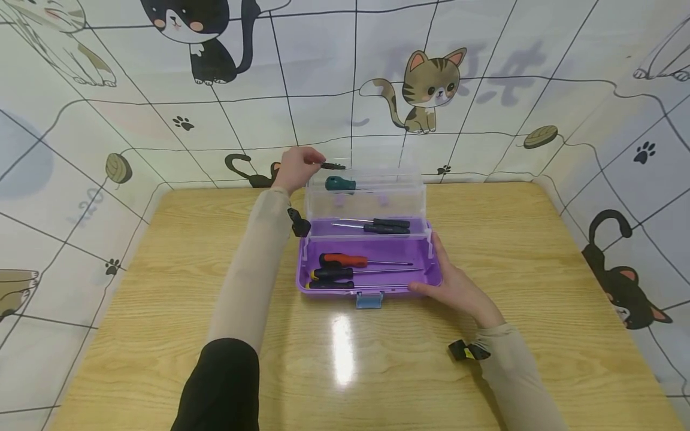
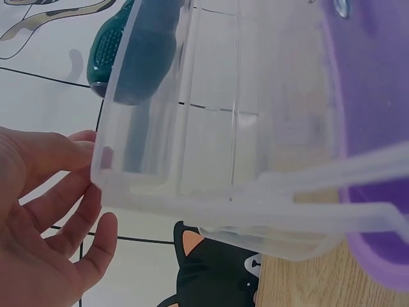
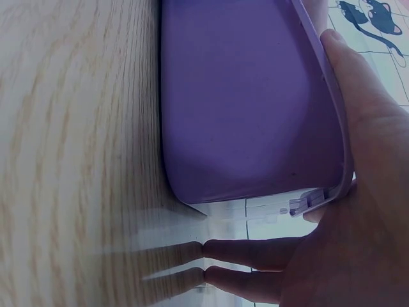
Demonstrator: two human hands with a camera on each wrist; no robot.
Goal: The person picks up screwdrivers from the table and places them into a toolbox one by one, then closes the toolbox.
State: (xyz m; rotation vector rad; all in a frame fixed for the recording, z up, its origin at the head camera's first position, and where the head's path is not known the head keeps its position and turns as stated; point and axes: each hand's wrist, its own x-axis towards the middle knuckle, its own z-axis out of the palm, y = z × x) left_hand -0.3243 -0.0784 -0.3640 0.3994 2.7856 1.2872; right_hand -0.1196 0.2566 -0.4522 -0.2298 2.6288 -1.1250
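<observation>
A purple toolbox (image 1: 318,247) stands with its clear tiered trays (image 1: 366,206) raised at the back. My left hand (image 1: 297,167) pinches the left edge of the upper clear tray (image 2: 140,198) between thumb and fingers. In that tray lies a green-handled screwdriver (image 1: 339,183); a small dark item (image 1: 333,166), too small to tell, shows beside the fingertips. My right hand (image 1: 458,287) holds the toolbox's right end, thumb on the front rim, with two straight fingers (image 3: 252,252) low by the table. The lower tray has two black screwdrivers (image 1: 388,226).
In the purple base lie a red-and-black screwdriver (image 1: 343,260) and two screwdrivers with black and yellow handles (image 1: 332,273). A blue latch (image 1: 369,300) hangs at the front. Cat-print sheets (image 1: 323,60) border the wooden table (image 1: 345,389) at back and sides.
</observation>
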